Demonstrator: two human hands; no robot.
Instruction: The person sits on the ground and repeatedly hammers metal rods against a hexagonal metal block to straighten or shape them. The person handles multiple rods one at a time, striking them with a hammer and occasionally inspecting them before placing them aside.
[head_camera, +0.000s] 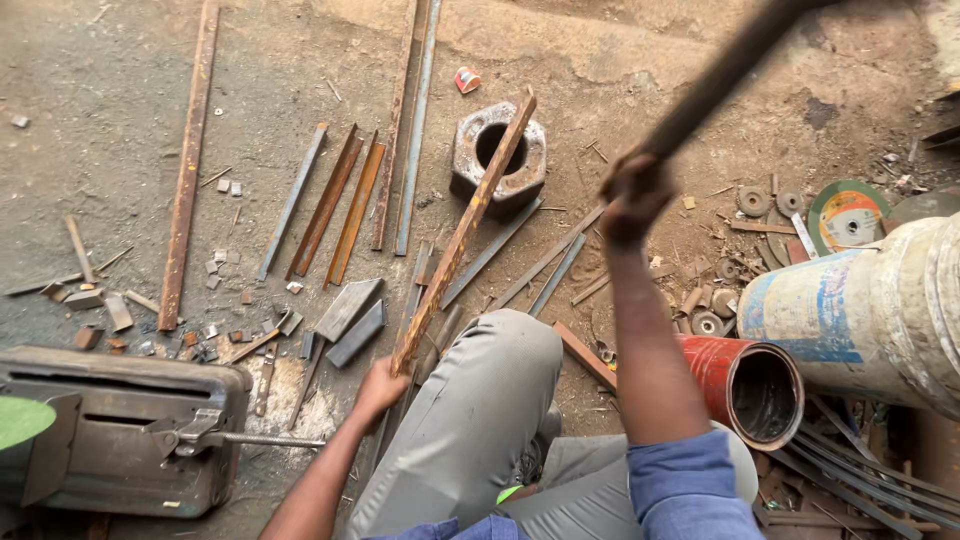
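Left hand (378, 386) clenched round lower end of rusty flat bar (465, 228), far end resting on big hex nut (499, 155). Right hand (632, 196) fisted on raised dark handle (725, 75).

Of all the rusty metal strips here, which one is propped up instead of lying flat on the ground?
The rusty strip gripped by the left hand; its far end rests on the big hexagonal nut.

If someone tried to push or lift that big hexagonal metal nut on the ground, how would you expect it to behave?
The hexagonal nut looks like thick solid steel, so it is probably heavy for its size. It lies flat on a broad face, so it should slide rather than roll or tip. The rusty bar held by the left hand rests across it and might shift.
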